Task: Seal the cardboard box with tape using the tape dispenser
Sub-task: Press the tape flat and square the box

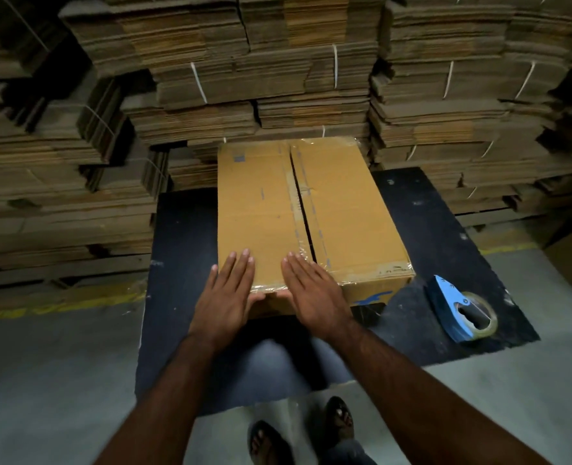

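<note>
A brown cardboard box [338, 209] sits on a dark table [184, 229], its two top flaps meeting at a narrow dark seam that runs away from me. Clear tape shows along the box's near and far edges. My left hand [229, 297] lies flat with straight fingers on the near left part of the lid, thumb over the front edge. My right hand [313, 297] lies flat beside it, fingertips close to the seam. A blue tape dispenser [459, 310] with a clear tape roll lies on the table to the right of the box, apart from both hands.
Tall stacks of flattened, strapped cardboard [244, 68] wall in the back and both sides. The floor [43, 380] is grey concrete with a yellow line [60, 305] at left. My feet in sandals [311, 431] stand below the table's near edge.
</note>
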